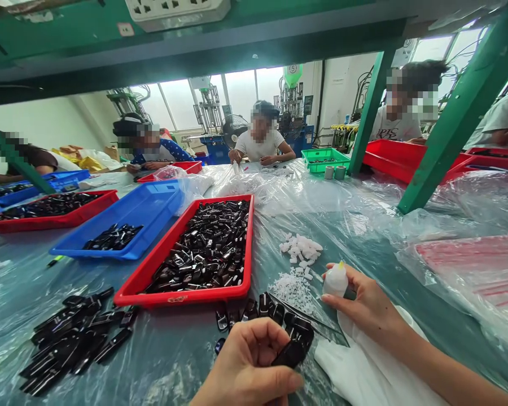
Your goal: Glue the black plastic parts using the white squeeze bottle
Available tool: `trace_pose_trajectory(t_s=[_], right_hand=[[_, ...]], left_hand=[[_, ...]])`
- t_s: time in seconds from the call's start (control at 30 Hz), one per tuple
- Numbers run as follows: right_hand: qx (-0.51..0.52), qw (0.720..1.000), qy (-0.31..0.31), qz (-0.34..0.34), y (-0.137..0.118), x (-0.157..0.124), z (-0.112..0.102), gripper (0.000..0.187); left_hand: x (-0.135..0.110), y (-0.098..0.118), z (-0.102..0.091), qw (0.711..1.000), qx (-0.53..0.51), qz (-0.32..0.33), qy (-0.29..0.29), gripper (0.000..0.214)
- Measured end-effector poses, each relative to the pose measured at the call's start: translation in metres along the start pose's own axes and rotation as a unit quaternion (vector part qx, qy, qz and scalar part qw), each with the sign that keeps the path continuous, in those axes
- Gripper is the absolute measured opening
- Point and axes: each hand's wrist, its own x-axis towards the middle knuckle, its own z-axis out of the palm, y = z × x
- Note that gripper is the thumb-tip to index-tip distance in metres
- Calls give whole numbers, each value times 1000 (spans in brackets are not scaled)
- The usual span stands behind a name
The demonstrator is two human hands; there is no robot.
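Note:
Near the bottom middle, my left hand pinches a black glossy plastic part between thumb and fingers. My right hand is wrapped round a small white bottle with a yellow tip, apart from the black part. Just beyond my left hand lies a row of similar black parts. Small white bits form a pile left of the bottle, with larger white pieces behind them. White cloth lies under my right forearm. A thin dark stick-like tool rests between my hands.
A red tray full of black parts stands ahead, beside a blue tray holding fewer. Black parts are heaped at left. Green posts and an overhead shelf frame the plastic-covered table. Several co-workers sit across and beside it.

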Motion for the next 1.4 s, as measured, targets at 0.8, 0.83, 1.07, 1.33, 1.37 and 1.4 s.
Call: trace_pose_trajectory(t_s=[0.8, 0.83, 1.07, 1.33, 1.37, 1.4], right_hand=[[197, 971, -134, -28, -63, -27, -6, 13], [210, 968, -135, -24, -65, -26, -6, 13], [243, 964, -106, -6, -67, -31, -1, 10], [249, 965, -78, -29, -65, -33, -2, 8], [250, 965, -70, -42, -65, -33, -1, 9], [255, 963, -66, -54, -65, -33, 0, 12]], left_hand=[[8, -16, 8, 996, 70, 36, 32, 19], [9, -19, 9, 997, 62, 40, 25, 20], [9, -22, 10, 998, 47, 46, 22, 19], [3, -13, 14, 997, 17, 70, 21, 19], [3, -12, 14, 997, 11, 68, 23, 19], [4, -13, 14, 998, 5, 64, 26, 21]])
